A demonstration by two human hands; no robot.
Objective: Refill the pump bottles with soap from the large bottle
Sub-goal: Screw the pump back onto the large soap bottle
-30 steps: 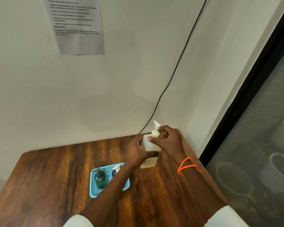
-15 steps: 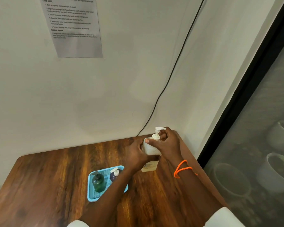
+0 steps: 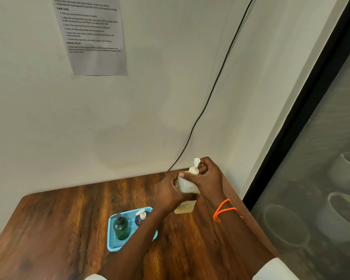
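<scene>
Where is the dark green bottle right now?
In the head view, the dark green pump bottle stands in the light blue mesh tray on the wooden table, left of a small dark blue pump bottle.

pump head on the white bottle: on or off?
On. The white pump head sits on the neck of the white bottle; right hand grips it, left hand holds the body. Tightness: cannot tell.

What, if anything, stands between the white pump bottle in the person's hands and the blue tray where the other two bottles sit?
Only the person's own left forearm crosses that stretch. The white pump bottle is gripped by the left hand and right hand; bare table lies before the blue tray.
</scene>
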